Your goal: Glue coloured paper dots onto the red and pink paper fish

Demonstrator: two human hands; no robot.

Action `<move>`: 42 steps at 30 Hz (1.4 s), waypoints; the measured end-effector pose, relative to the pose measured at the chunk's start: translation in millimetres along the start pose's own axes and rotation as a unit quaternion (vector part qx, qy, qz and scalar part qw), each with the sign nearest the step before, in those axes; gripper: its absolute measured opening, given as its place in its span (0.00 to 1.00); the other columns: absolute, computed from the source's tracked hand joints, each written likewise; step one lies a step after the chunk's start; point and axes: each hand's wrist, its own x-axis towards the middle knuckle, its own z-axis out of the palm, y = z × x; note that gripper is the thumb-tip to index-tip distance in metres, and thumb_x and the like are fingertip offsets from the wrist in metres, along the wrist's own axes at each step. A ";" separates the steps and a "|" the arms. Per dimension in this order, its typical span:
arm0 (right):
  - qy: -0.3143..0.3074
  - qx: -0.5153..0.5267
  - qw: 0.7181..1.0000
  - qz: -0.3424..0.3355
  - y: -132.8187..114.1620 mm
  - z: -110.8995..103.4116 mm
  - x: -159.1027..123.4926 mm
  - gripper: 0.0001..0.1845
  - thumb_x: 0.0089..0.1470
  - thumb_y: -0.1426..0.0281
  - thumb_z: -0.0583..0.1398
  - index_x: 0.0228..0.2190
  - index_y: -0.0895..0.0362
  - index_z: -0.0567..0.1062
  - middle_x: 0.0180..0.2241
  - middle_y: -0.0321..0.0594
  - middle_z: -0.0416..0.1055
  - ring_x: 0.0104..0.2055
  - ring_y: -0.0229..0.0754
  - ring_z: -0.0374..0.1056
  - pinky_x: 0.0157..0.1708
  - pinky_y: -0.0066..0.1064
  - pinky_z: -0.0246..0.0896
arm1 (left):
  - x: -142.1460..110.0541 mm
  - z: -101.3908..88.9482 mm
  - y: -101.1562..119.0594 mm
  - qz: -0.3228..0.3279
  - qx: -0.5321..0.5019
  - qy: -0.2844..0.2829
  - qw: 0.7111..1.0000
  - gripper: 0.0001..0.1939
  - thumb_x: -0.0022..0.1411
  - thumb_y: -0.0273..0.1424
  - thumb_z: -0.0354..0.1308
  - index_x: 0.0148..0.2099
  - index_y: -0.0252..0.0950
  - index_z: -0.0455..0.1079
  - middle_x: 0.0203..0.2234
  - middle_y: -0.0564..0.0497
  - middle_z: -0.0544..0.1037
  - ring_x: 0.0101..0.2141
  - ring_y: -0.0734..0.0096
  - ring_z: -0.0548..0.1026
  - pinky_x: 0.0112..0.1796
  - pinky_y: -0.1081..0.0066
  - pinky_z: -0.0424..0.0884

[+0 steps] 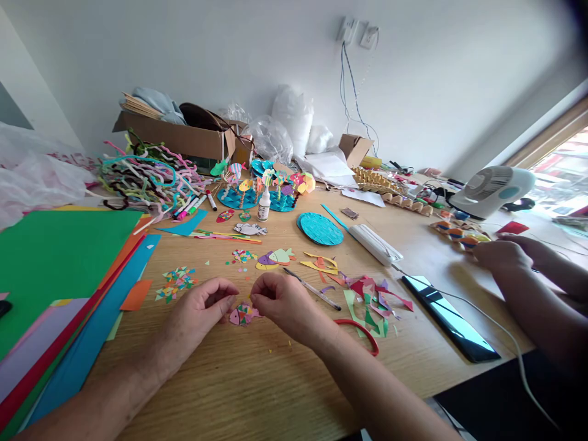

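Observation:
A pink paper fish (243,314) with colourful triangular pieces on its body lies on the table between my hands. My left hand (206,306) is closed beside its head, thumb and forefinger curled near each other; whatever they hold is hidden. Over the tail side, my right hand (287,306) pinches thumb and forefinger together on something too small to make out. Just beyond are a purple and yellow paper fish (266,261), a pale green paper fish (282,256) and small round confetti (243,256). Cut paper triangles (177,282) are heaped left of my left hand.
Coloured paper sheets (68,257) cover the left side. A pen (316,291), red-handled scissors (362,331), paper scraps (374,300) and a phone (448,315) lie rightward. A glue bottle (263,205) stands behind. Another person's hands (503,254) work at right.

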 end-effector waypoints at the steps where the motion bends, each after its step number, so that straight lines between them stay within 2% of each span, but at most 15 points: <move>1: -0.021 -0.031 0.999 -0.007 0.9 -5.4 2.7 0.05 0.44 0.76 0.56 0.22 0.59 0.72 0.20 0.31 0.66 0.22 0.31 0.59 0.22 0.21 0.50 | 0.6 -3.1 0.0 0.026 0.040 0.000 0.999 0.09 0.51 0.36 0.55 0.33 0.38 0.71 0.26 0.53 0.76 0.29 0.67 0.73 0.30 0.71 0.67; 3: -0.056 -0.072 0.996 -0.025 4.3 -14.1 9.8 0.06 0.43 0.78 0.56 0.22 0.59 0.73 0.20 0.31 0.66 0.23 0.30 0.58 0.22 0.21 0.50 | 0.8 -10.3 0.9 0.088 0.136 -0.032 0.986 0.07 0.52 0.32 0.52 0.32 0.39 0.71 0.28 0.53 0.77 0.30 0.67 0.73 0.31 0.71 0.67; 6: -0.113 -0.100 0.988 -0.021 9.9 -19.1 20.4 0.06 0.43 0.76 0.57 0.23 0.59 0.74 0.21 0.31 0.67 0.24 0.31 0.59 0.22 0.21 0.50 | -2.2 -20.3 3.2 0.190 0.265 -0.098 0.940 0.12 0.54 0.25 0.48 0.30 0.40 0.72 0.27 0.54 0.76 0.29 0.69 0.73 0.31 0.73 0.66; 10: -0.176 -0.126 0.976 0.002 9.5 -16.4 26.4 0.06 0.42 0.74 0.58 0.24 0.58 0.76 0.20 0.31 0.67 0.23 0.32 0.59 0.20 0.21 0.49 | -8.9 -24.7 -0.7 0.273 0.353 -0.125 0.886 0.15 0.57 0.21 0.45 0.33 0.40 0.73 0.28 0.52 0.76 0.32 0.68 0.73 0.34 0.72 0.67; 13: -0.189 -0.149 0.971 0.005 5.5 -14.0 26.8 0.07 0.41 0.75 0.57 0.24 0.57 0.76 0.19 0.31 0.67 0.22 0.32 0.59 0.20 0.21 0.49 | -11.1 -21.7 -12.5 0.323 0.369 -0.114 0.864 0.16 0.61 0.20 0.43 0.36 0.38 0.72 0.31 0.51 0.76 0.34 0.69 0.73 0.35 0.72 0.68; 17: -0.198 -0.184 0.963 -0.008 1.2 -11.8 29.3 0.08 0.42 0.73 0.57 0.26 0.57 0.77 0.21 0.32 0.69 0.23 0.32 0.60 0.21 0.22 0.50 | -10.6 -17.6 -26.9 0.386 0.366 -0.067 0.844 0.16 0.62 0.19 0.43 0.39 0.35 0.72 0.34 0.48 0.76 0.36 0.69 0.73 0.37 0.73 0.70; 36: -0.194 -0.254 0.947 -0.011 -7.8 -3.0 31.1 0.10 0.43 0.73 0.57 0.27 0.56 0.79 0.26 0.36 0.75 0.27 0.35 0.64 0.22 0.23 0.50 | -14.1 -16.0 -26.4 0.377 0.413 -0.069 0.826 0.20 0.57 0.16 0.41 0.38 0.35 0.72 0.34 0.48 0.76 0.36 0.66 0.72 0.37 0.69 0.72; 42: -0.185 -0.273 0.944 -0.010 -7.7 0.7 31.3 0.10 0.44 0.72 0.57 0.28 0.56 0.79 0.28 0.38 0.76 0.29 0.37 0.66 0.24 0.24 0.52 | -13.6 -16.1 -27.1 0.361 0.403 -0.074 0.838 0.19 0.57 0.17 0.41 0.39 0.37 0.72 0.35 0.49 0.76 0.36 0.67 0.72 0.38 0.69 0.72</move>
